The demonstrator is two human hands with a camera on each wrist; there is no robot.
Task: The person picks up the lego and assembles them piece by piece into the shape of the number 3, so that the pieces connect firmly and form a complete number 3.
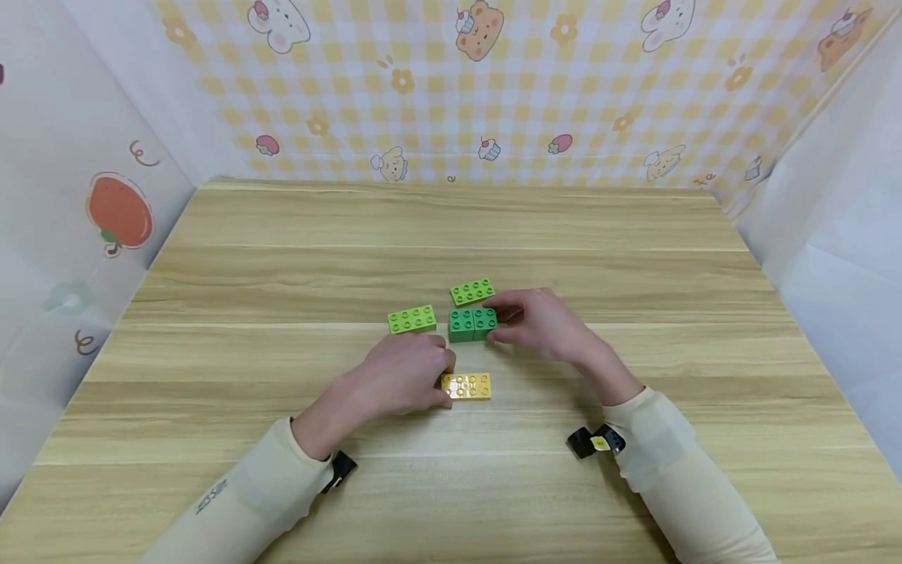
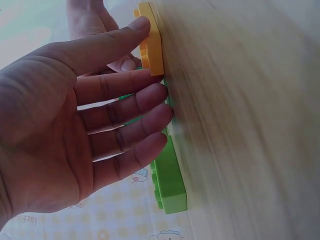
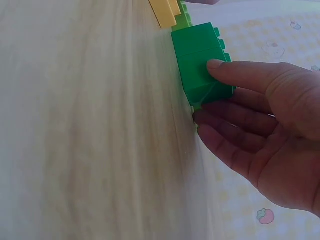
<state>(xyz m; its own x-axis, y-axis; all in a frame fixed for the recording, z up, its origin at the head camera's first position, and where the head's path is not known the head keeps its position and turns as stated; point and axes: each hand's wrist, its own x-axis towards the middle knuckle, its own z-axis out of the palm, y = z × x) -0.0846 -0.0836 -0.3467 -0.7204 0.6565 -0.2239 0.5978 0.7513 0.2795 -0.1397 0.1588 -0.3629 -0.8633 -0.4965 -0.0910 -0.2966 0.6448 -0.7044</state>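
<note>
Two dark green toy building bricks (image 1: 473, 324) stand side by side on the table, each with studs on top. My right hand (image 1: 539, 325) grips the right one, its thumb on the near face (image 3: 200, 75) and fingers behind. Nearer to me lies a flat yellow building brick (image 1: 467, 386). My left hand (image 1: 409, 374) pinches its left end between thumb and index finger, while the other fingers extend past it in the left wrist view. A light green brick (image 1: 412, 319) lies just beyond the left hand. Behind the dark green pair is another light green brick (image 1: 472, 291).
The wooden table (image 1: 451, 227) meets a yellow checked cloth (image 1: 437, 102) at its back edge. White cloth walls rise at left and right. Each sleeve carries a small black device, one on the left wrist (image 1: 341, 470) and one on the right (image 1: 595, 441).
</note>
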